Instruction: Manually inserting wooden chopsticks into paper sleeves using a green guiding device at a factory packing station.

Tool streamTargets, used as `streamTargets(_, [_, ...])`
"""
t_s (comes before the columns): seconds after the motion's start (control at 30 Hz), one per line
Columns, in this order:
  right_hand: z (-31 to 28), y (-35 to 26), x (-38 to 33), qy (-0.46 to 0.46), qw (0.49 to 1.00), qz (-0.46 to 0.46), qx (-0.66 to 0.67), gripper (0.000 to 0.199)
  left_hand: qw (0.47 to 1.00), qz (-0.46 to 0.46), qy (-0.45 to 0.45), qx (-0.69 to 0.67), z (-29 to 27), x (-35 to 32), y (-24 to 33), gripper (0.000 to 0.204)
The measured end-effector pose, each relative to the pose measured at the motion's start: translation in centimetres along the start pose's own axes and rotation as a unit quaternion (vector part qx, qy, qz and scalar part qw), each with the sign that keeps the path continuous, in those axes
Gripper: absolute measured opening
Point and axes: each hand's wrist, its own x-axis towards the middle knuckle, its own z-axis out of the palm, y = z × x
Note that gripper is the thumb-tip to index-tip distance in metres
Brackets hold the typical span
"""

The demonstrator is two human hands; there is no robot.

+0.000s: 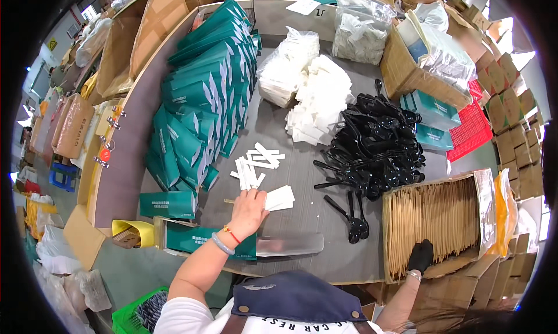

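Observation:
My bare left hand [250, 212] rests at the table's front, its fingers closed on a thin tan stick [230, 201] whose end pokes out to the left. Its fingertips touch the loose white paper strips [247, 172], and small white cards [280, 198] lie just right of them. At the right, my right hand [421, 256], in a black glove, bends down onto tightly packed tan sticks [433, 218] in a cardboard box [486, 203]. Its fingers are bunched together; what they pinch is hidden. Two or so black spoons [354, 222] lie between the hands, below a heap of black spoons [372, 151].
Green printed packets [197, 95] pile along the left partition [125, 159]. White packets [318, 95] are heaped at the back centre. An open carton [421, 72] stands back right, beside a red basket [469, 133]. A green-filled tray [203, 241] and a clear plastic piece [290, 244] line the front edge.

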Motion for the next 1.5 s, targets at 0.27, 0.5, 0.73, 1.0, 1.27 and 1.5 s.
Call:
streamTargets(0.27, [5.1, 7.9, 0.9, 0.072, 0.978, 0.074, 0.182, 0.011, 0.999, 0.010, -0.010, -0.051, 0.6, -0.1, -0.4, 0.043])
streamTargets(0.5, [0.9, -10.0, -5.0, 0.025, 0.947, -0.090, 0.308, 0.026, 0.996, 0.017, 0.007, -0.091, 1.6, -0.3, -0.6, 0.035])
streamTargets(0.73, [3.4, -21.3, -5.1, -0.100, 0.942, -0.312, 0.074, 0.027, 0.960, -0.043, -0.048, -0.273, -0.8, -0.9, 1.2, 0.017])
streamTargets(1.0, [1.7, -22.1, -4.5, -0.139, 0.921, -0.355, 0.081, 0.020, 0.992, 0.056, -0.025, -0.109, -2.1, -6.7, 3.5, 0.034])
streamTargets(1.27, [0.5, -24.0, -5.9, -0.216, 0.887, -0.396, 0.103, 0.017, 0.992, 0.067, -0.002, -0.111, -2.4, -12.8, 3.7, 0.039])
streamTargets(1.5, [3.4, -26.9, -12.2, -0.342, 0.778, -0.517, 0.104, 0.017, 0.992, 0.118, -0.017, -0.041, -0.1, -11.6, 5.2, 0.046])
